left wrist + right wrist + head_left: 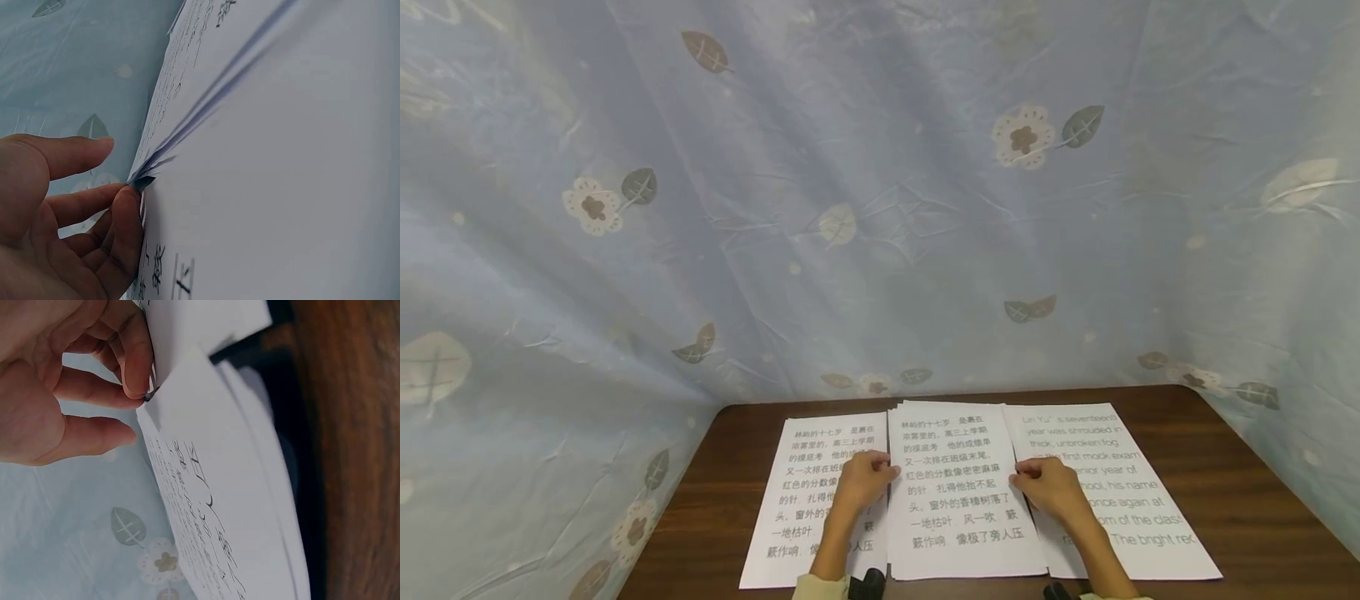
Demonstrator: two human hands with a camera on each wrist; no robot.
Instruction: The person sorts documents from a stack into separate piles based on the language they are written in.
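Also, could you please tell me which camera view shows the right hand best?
The right wrist view: it shows the right hand close up, with the thumb and fingertips clear against their surroundings. The head view shows it smaller, at the middle paper stack's right edge. The left wrist view does not show it.

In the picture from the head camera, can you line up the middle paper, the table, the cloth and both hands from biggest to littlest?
1. cloth
2. table, though papers cover part of it
3. middle paper
4. left hand and right hand: too alike to rank
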